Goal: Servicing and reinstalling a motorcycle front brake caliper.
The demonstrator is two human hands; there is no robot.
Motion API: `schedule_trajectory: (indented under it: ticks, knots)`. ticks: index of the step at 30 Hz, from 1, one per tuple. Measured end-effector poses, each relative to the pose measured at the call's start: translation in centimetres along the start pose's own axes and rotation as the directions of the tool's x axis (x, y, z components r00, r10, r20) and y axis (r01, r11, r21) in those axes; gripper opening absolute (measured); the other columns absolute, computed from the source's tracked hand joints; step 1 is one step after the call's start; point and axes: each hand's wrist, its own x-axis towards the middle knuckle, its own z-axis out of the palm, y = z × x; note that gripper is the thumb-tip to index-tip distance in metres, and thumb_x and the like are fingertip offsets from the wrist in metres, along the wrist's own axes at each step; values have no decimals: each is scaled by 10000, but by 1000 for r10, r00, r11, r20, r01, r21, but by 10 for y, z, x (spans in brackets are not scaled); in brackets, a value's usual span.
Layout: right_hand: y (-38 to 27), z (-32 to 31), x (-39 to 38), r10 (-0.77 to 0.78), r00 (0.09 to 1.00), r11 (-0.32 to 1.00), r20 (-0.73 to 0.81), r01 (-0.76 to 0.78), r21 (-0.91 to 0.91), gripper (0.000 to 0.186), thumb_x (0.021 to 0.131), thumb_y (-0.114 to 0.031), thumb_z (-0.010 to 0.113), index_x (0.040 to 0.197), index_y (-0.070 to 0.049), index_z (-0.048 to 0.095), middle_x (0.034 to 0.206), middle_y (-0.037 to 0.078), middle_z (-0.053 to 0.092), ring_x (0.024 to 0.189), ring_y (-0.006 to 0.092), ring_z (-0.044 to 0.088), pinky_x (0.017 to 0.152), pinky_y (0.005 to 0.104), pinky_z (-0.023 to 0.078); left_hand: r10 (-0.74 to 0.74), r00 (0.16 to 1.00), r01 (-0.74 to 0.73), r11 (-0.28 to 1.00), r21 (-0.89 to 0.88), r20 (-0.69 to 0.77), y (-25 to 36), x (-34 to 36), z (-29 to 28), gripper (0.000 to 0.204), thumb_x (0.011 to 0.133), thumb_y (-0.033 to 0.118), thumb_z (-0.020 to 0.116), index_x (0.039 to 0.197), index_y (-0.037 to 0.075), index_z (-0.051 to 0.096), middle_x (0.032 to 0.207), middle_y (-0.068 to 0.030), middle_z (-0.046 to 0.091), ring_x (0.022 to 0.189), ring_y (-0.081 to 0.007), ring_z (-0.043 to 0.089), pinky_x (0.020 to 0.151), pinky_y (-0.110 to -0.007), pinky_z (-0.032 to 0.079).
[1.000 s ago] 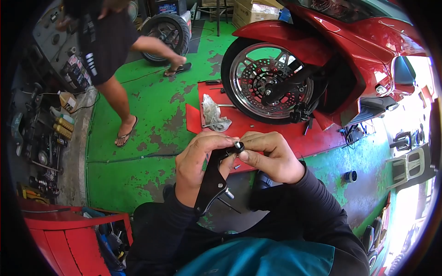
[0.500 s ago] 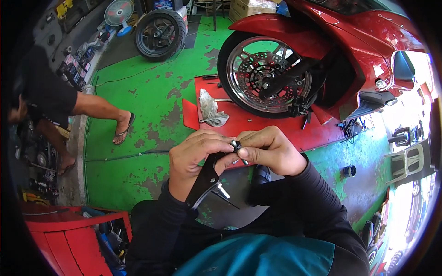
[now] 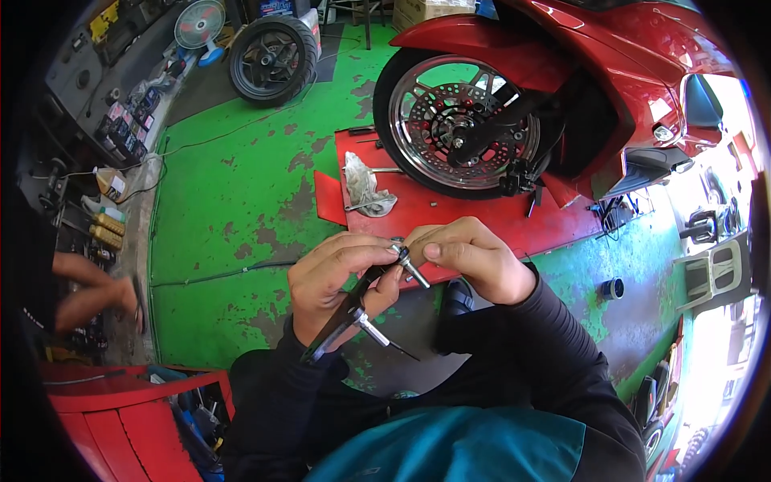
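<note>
One black bracket (image 3: pixel 336 321) in hand: my L hand (image 3: pixel 323 281) is clamped on it, nr the platform's (image 3: pixel 554 230) near edge & off the bike (image 3: pixel 618 72). R hand (image 3: pixel 475 261) has thumb & fingertips close together by the top bolt (image 3: pixel 418 275); can't tell if they grip it. Low bolt (image 3: pixel 369 328) juts out free, thin rod (image 3: pixel 405 352) just beside it.

Progress, my read: both bolts in the bracket, far ends bare; seating unclear; bracket unmounted.

Beyond: rag (image 3: pixel 365 189) by platform's left edge, small metal pc (image 3: pixel 434 203) to its right. Front wheel (image 3: pixel 458 124) is on. Co-worker's leg (image 3: pixel 88 309) far L; loose wheel (image 3: pixel 273 63) & fan (image 3: pixel 201 26) at back.
</note>
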Motion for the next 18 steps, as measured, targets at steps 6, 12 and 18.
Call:
schedule_trajectory:
  ticks: [6, 12, 18]
  knots:
    - [4, -5, -4, -27, 1000, 987, -9, 25, -161, 347, 1020, -210, 486, 1033, 77, 680, 902, 131, 698, 828, 176, 636, 799, 319, 487, -27, 999, 26, 998, -63, -27, -2, 0, 0, 264, 725, -68, 764, 969, -14, 678, 920, -151, 710, 796, -242, 699, 690, -315, 555]
    - [8, -33, 7, 114, 984, 989, -136, -125, -76, 440, 1020, -288, 482, 1043, 99, 690, 985, 158, 725, 986, 234, 669, 942, 351, 476, -17, 1000, 16, 998, -57, -17, -4, -2, -10, 256, 733, -96, 746, 970, -37, 671, 935, -181, 703, 821, -258, 694, 728, -330, 553]
    - [87, -110, 5, 247, 923, 833, -296, -358, -421, 387, 1011, -291, 544, 1077, 58, 697, 951, 122, 733, 916, 184, 680, 864, 327, 512, 19, 997, -19, 1000, -1, 70, -5, -9, -31, 292, 737, -110, 748, 1007, -57, 649, 963, -198, 692, 845, -273, 689, 744, -343, 554]
